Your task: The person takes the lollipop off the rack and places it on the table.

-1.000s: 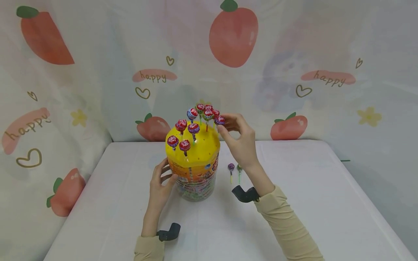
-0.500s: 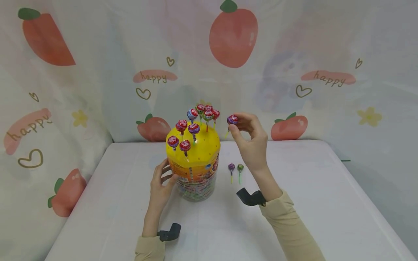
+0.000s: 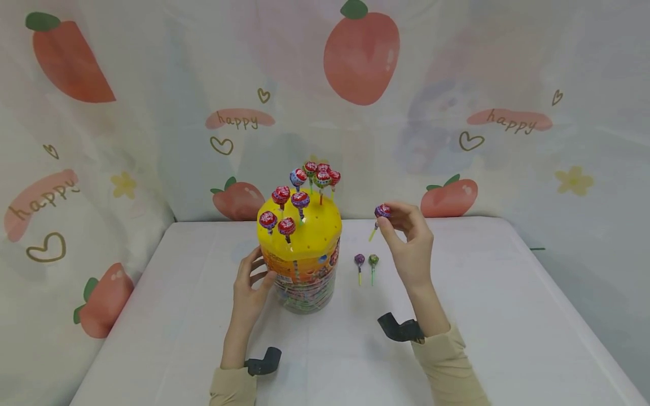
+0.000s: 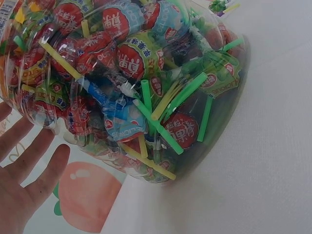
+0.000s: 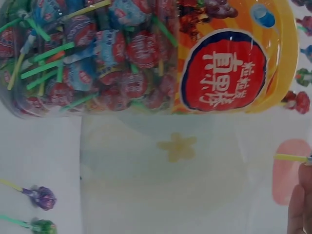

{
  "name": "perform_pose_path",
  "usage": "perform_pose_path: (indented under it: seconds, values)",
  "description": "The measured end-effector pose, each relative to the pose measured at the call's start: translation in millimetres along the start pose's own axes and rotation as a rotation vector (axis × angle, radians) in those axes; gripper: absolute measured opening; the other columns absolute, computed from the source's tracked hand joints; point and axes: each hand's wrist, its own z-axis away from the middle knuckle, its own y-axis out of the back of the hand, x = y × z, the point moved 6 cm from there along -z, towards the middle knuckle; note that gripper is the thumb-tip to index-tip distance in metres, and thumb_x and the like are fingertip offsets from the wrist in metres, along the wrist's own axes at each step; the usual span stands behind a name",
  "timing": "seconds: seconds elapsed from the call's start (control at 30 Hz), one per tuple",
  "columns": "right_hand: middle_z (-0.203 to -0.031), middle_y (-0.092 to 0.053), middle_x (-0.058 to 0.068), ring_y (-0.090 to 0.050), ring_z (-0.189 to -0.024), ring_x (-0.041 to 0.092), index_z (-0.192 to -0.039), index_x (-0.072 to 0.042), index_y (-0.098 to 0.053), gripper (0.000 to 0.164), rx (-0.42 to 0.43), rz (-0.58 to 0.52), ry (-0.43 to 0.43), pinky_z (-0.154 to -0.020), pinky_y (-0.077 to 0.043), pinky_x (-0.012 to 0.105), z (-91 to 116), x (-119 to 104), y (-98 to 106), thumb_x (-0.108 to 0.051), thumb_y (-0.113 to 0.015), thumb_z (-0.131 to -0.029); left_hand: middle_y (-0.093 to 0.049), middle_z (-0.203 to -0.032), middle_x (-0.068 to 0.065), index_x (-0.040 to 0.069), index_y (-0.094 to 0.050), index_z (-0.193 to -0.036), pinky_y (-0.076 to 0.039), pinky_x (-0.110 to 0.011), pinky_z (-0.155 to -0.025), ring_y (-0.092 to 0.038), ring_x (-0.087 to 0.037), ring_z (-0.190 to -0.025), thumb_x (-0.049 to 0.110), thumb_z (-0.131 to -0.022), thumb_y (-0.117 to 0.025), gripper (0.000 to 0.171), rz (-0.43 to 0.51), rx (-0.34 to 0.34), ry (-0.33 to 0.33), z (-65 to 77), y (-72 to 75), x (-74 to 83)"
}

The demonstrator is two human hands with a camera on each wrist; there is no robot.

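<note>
A clear plastic jar [image 3: 304, 293] full of wrapped lollipops stands on the table, topped by a yellow lid [image 3: 320, 231]. Several lollipops [image 3: 286, 226] stick up from this lid. My left hand [image 3: 250, 285] rests against the jar's left side with fingers spread and fairly straight, as the left wrist view also shows. To the right of the jar, my right hand [image 3: 413, 248] pinches a red and purple lollipop [image 3: 382, 211] by its head, above the table. The yellow stick [image 5: 290, 157] of this lollipop points down and left in the head view.
On the white table [image 3: 167, 316], a purple lollipop [image 3: 359, 260] and a green lollipop [image 3: 373, 260] lie side by side, right of the jar. A printed cloth backdrop [image 3: 406, 146] rises behind the table. Each wrist wears a black camera mount [image 3: 398, 329].
My right hand has drawn the red and purple lollipop away from the lid's right edge, moving right and then lower. My left hand and the jar stay in place.
</note>
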Motion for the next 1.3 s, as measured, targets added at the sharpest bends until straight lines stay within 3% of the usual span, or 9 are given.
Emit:
perform_pose_path:
  seconds: [0.23, 0.63, 0.9, 1.13, 1.3]
  values:
    - [-0.095, -0.063, -0.013, -0.062, -0.083, 0.0, -0.114, 0.004, -0.062, 0.027, 0.013, 0.029, -0.099, -0.077, -0.049, 0.011, 13.1, 20.6, 8.4, 0.0, -0.066, -0.087, -0.051, -0.136, -0.007, 0.02, -0.041, -0.144, -0.05, -0.052, -0.096, -0.052, -0.023, -0.122, 0.01, -0.088, -0.068, 0.064, -0.003, 0.002, -0.008, 0.4, 0.5, 0.9]
    - [-0.089, -0.064, -0.012, -0.059, -0.076, -0.001, -0.113, 0.004, -0.063, 0.027, 0.043, 0.111, -0.289, -0.074, -0.048, 0.011, 32.1, 50.4, 19.2, -0.002, -0.067, -0.087, -0.051, -0.136, -0.007, 0.019, -0.041, -0.144, -0.052, -0.045, -0.096, -0.053, -0.024, -0.122, 0.009, -0.088, -0.068, 0.063, -0.005, 0.007, -0.007, -0.2, -0.7, -0.8]
    - [-0.095, -0.066, 0.015, -0.058, -0.076, -0.001, -0.113, 0.008, -0.062, 0.027, 0.019, 0.177, -0.332, -0.074, -0.048, 0.011, 33.9, 45.0, 18.0, -0.001, -0.065, -0.088, -0.051, -0.137, -0.006, 0.02, -0.041, -0.144, -0.05, -0.05, -0.098, -0.052, -0.02, -0.123, 0.012, -0.088, -0.068, 0.062, -0.005, 0.01, 0.018, 0.3, 0.0, 0.5]
    - [-0.091, -0.066, -0.005, -0.059, -0.075, 0.0, -0.112, -0.004, -0.066, 0.026, 0.032, 0.172, -0.373, -0.069, -0.047, 0.01, 43.3, 100.3, 27.7, -0.012, -0.071, -0.087, -0.051, -0.137, -0.006, 0.019, -0.041, -0.144, -0.05, -0.046, -0.098, -0.052, -0.018, -0.123, 0.012, -0.089, -0.068, 0.062, -0.011, 0.01, 0.033, 0.4, 0.2, -0.4]
    - [-0.096, -0.066, 0.013, -0.059, -0.073, 0.001, -0.113, -0.003, -0.066, 0.027, 0.03, 0.19, -0.413, -0.066, -0.047, 0.009, 45.6, 118.2, 32.5, -0.014, -0.069, -0.088, -0.05, -0.137, -0.005, 0.02, -0.041, -0.144, -0.051, -0.041, -0.099, -0.051, -0.015, -0.123, 0.012, -0.088, -0.068, 0.062, -0.001, 0.007, 0.027, 0.5, -0.1, -0.5]
